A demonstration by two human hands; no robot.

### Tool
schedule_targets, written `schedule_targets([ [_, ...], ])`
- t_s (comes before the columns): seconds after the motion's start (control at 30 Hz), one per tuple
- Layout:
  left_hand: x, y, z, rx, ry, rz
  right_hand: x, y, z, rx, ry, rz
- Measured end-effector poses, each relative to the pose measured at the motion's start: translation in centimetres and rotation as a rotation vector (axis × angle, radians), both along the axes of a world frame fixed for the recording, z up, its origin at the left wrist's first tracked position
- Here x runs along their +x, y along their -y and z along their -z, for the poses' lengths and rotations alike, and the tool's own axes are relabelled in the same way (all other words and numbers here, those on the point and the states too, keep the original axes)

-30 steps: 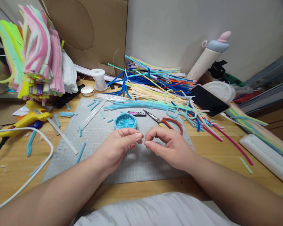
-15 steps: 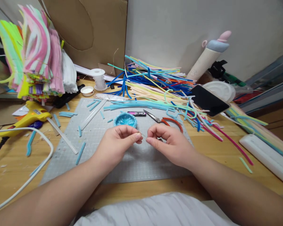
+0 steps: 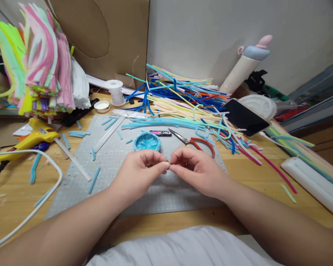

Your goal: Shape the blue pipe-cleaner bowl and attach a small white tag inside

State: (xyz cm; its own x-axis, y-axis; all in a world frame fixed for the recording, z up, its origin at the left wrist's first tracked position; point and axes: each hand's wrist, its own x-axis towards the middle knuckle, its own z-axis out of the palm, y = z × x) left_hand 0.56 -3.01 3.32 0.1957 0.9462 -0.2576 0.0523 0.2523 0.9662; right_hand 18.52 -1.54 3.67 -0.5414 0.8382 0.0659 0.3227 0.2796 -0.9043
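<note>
My left hand [image 3: 144,168] and my right hand [image 3: 198,170] meet fingertip to fingertip above the grey cutting mat [image 3: 161,195]. Both are closed in a pinch. Between them is a thin strand, mostly covered by the fingers, and I cannot tell its material. Just beyond my left hand sits a small round blue bowl shape [image 3: 147,141] made of fuzzy stems, its near rim partly hidden. Scissors [image 3: 192,142] with orange handles lie behind my right hand, blades slightly apart. A dark and pink OKX-marked piece [image 3: 161,133] rests between bowl and scissors.
A yellow glue gun [image 3: 30,138] and a white cable [image 3: 59,173] occupy the left. Blue pipe cleaners [image 3: 161,123] and a colourful pile of others [image 3: 183,92] lie behind the mat. On the right are a phone [image 3: 246,117] and a white power strip [image 3: 313,186].
My fingertips have come together, closing the small gap where the thin strand showed. My right hand has shifted slightly left. Objects on the table stay in place.
</note>
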Motion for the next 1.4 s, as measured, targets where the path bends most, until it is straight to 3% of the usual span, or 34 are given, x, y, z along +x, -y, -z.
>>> schedule_targets([
  [0.1,-0.2,-0.2,0.2,-0.078,0.030,0.065,0.5,-0.2,0.1,0.268,0.076,-0.049],
  [0.2,-0.5,-0.4,0.5,-0.166,0.094,0.177,0.9,-0.4,0.1,0.384,0.081,-0.103],
  [0.57,-1.4,-0.7,0.1,-0.337,0.162,0.450,1.4,-1.4,-0.2,0.295,-0.085,-0.386],
  [0.73,-1.7,-0.7,0.3,-0.429,0.234,0.579,1.2,-1.1,0.0,0.303,-0.125,-0.440],
  [1.07,-1.7,-0.6,0.1,-0.571,0.468,0.449,0.8,-0.5,0.2,0.464,-0.118,-0.274],
  [1.23,-1.5,-0.4,-0.2,-0.497,0.531,0.363,0.7,-0.4,0.5,0.564,-0.089,-0.128],
  [1.4,-1.1,-0.2,0.1,-0.341,0.425,0.321,0.6,-0.3,0.7,0.617,-0.019,-0.070],
])
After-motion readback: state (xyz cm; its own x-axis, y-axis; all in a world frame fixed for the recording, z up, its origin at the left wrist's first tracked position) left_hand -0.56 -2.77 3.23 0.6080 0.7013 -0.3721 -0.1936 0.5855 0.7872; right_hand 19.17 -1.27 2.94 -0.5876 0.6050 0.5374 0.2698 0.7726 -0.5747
